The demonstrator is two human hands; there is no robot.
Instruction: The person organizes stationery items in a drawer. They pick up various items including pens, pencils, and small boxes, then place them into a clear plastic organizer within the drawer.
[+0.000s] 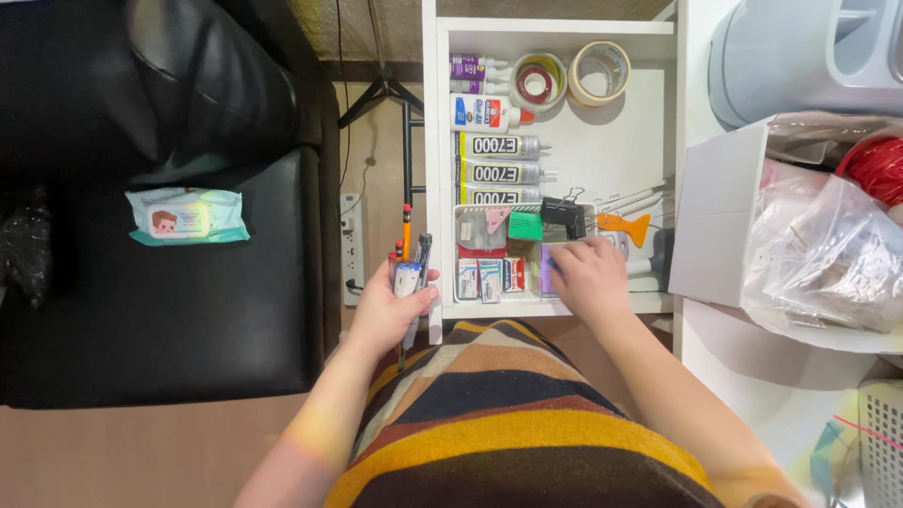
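Clenched around a bundle of pens and pencils (407, 268), the left hand (384, 310) hovers beside the white drawer's (616, 141) left edge. Inside, the right hand (588, 276) rests flat, fingers loosely spread over small boxes (489, 277) near the front edge, metallic glue tubes (499, 160) and tape rolls (569, 75) beyond.

Bundle of pens and pencils (408, 268): upright, orange pencil tallest. Purple box (544, 268): front of white drawer (602, 141), partly covered.

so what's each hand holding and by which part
The left hand grips a bunch of pens and pencils around their lower halves, tips pointing up. The right hand rests in the open drawer; whether it holds anything cannot be told.
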